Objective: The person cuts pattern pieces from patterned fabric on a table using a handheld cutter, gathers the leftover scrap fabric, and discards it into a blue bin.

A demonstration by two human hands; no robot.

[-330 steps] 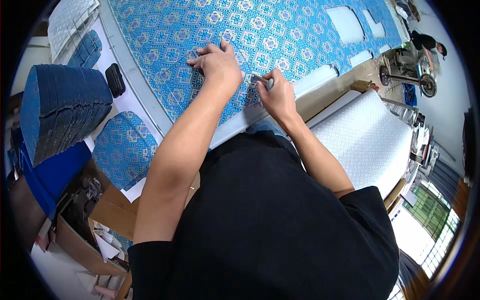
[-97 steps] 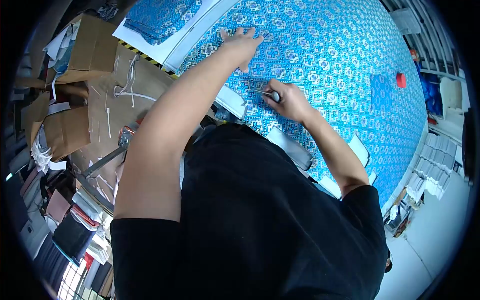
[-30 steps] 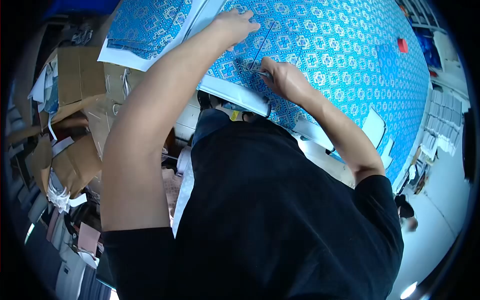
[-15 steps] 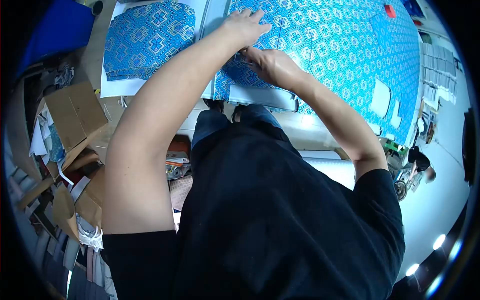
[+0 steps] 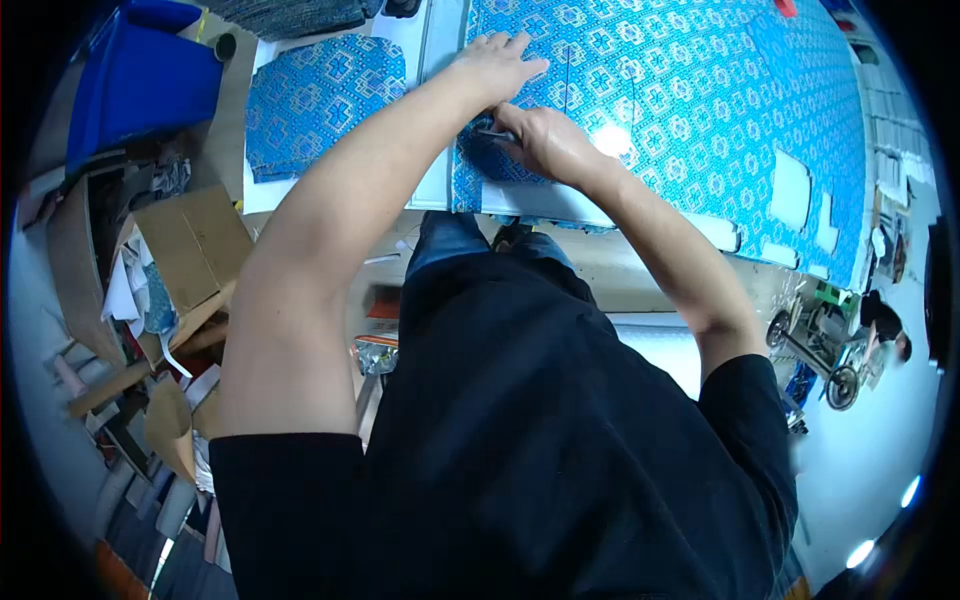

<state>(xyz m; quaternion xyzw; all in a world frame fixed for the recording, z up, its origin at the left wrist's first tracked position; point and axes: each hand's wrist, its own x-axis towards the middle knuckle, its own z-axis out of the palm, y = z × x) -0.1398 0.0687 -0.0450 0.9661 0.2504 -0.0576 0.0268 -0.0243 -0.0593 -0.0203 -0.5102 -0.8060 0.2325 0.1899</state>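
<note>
Blue patterned fabric (image 5: 680, 120) is spread over the white table, with straight slits and cut-out openings in it. My left hand (image 5: 496, 68) lies on the fabric near its left edge, fingers spread. Just below and to the right, my right hand (image 5: 540, 138) is closed around a small metallic cutting tool (image 5: 492, 134) that points left. The tool's tip is at the fabric, and its exact shape is partly hidden by my fingers. Left of my hands, a separate cut fabric piece (image 5: 325, 105) lies on white sheeting.
A blue bin (image 5: 150, 85) stands at the upper left. Below it is an open cardboard box (image 5: 195, 250) with scraps. A dark stack of fabric (image 5: 290, 15) is at the top left. A person (image 5: 880, 318) is far off at the right, beside wheeled equipment (image 5: 842, 386). A red object (image 5: 786, 7) lies on the fabric.
My right hand has moved left and closer to my left hand, leaving a slit in the fabric. The view has turned, bringing the blue bin and the wheeled equipment further into sight.
</note>
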